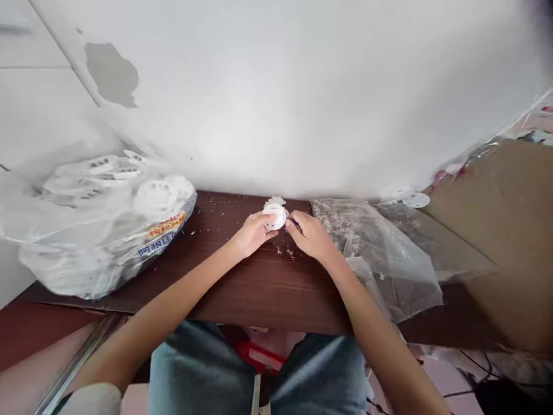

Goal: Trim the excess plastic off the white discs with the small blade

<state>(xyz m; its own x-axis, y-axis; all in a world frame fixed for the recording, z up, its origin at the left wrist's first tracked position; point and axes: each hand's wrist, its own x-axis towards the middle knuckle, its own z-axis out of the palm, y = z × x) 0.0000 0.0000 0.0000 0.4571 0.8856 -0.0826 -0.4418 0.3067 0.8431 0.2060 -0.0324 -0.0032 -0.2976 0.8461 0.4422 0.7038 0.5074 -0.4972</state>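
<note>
A round white plastic piece (275, 216) is held over the brown table (259, 288), with my left hand (254, 231) closed on its left side. My right hand (306, 233) is at the piece's right edge, its fingers closed on a small dark tool that is mostly hidden in the grip. Just behind the round piece, another thin white piece (276, 200) shows. White shavings (285, 252) are scattered on the tabletop below and around the hands.
A large clear bag (99, 225) full of white plastic parts stands at the left. On the right lies a clear plastic bag (389, 253) with shavings, near a cardboard box (496, 230). A white disc (416, 200) rests by the white wall (280, 98).
</note>
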